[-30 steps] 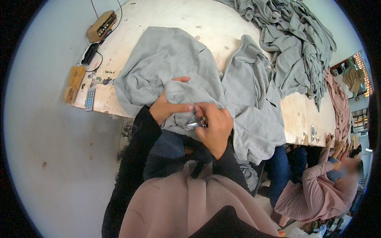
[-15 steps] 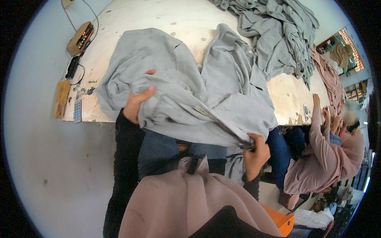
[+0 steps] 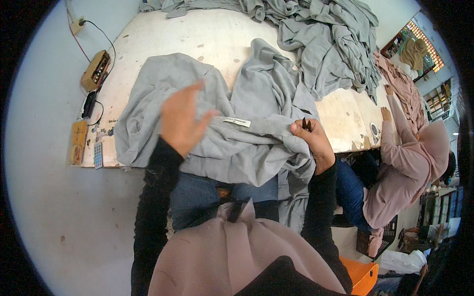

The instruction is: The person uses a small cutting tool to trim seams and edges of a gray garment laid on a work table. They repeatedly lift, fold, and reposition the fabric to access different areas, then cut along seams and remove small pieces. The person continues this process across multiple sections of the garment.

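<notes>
A grey garment (image 3: pixel 173 84) lies spread over the near edge of the table and hangs down toward my lap. Along its upper band a white label (image 3: pixel 237 122) faces up. My left hand (image 3: pixel 183 118) is slightly blurred over the garment, left of the label, thumb and fingers apart. At the band's right end my right hand (image 3: pixel 318 143) grips the cloth between thumb and fingers. Dark pointed tips, which look like small thread snips (image 3: pixel 306 124), stick up out of that same hand; the rest of them is hidden in the palm.
A heap of grey garments (image 3: pixel 326 49) covers the table's far right. A radio-like box (image 3: pixel 96 70), a black power strip (image 3: pixel 89 101) and a remote control (image 3: pixel 98 155) line the left edge. At right sits a co-worker (image 3: pixel 405 163) beside pink cloth (image 3: pixel 405 93). An orange bin (image 3: pixel 363 276) stands low right.
My left hand has come off the cloth and moved up and right. The right hand has risen with the garment's band, so the label now lies flatter and the dark tips show.
</notes>
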`<act>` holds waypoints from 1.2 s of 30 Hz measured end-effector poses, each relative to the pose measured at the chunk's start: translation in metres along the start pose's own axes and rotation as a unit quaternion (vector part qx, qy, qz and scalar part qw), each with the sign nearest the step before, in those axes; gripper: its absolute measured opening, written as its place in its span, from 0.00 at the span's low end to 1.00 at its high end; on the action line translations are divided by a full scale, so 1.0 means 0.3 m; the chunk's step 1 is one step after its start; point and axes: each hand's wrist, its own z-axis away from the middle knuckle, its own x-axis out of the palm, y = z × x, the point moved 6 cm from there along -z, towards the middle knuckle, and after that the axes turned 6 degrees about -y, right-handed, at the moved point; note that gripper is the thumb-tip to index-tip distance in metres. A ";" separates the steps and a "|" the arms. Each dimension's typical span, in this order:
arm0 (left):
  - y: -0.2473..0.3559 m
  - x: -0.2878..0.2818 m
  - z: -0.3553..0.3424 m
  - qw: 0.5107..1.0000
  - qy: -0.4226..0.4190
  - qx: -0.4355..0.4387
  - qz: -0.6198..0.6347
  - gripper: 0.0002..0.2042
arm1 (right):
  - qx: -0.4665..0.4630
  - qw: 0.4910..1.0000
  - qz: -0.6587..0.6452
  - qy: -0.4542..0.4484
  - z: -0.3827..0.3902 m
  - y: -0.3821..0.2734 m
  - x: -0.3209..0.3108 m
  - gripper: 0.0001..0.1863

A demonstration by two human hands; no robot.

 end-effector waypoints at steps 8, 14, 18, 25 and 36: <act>0.409 0.247 -0.055 0.906 -0.206 0.208 0.306 0.41 | -0.080 0.995 0.003 0.055 0.115 -0.094 -0.041 0.14; 0.429 0.353 -0.005 0.632 -0.302 -0.046 0.713 0.35 | -0.129 0.971 0.104 0.174 0.125 -0.063 -0.044 0.06; 0.410 0.389 0.003 0.639 -0.295 -0.067 0.707 0.34 | -0.185 0.904 0.239 0.301 0.183 -0.106 -0.019 0.08; 0.390 0.469 0.038 0.662 -0.311 -0.094 0.675 0.42 | -0.218 0.827 0.469 0.220 0.303 -0.141 0.111 0.12; 0.358 0.520 0.067 0.650 -0.322 -0.109 0.680 0.46 | -0.208 0.871 0.336 0.293 0.356 -0.108 0.082 0.06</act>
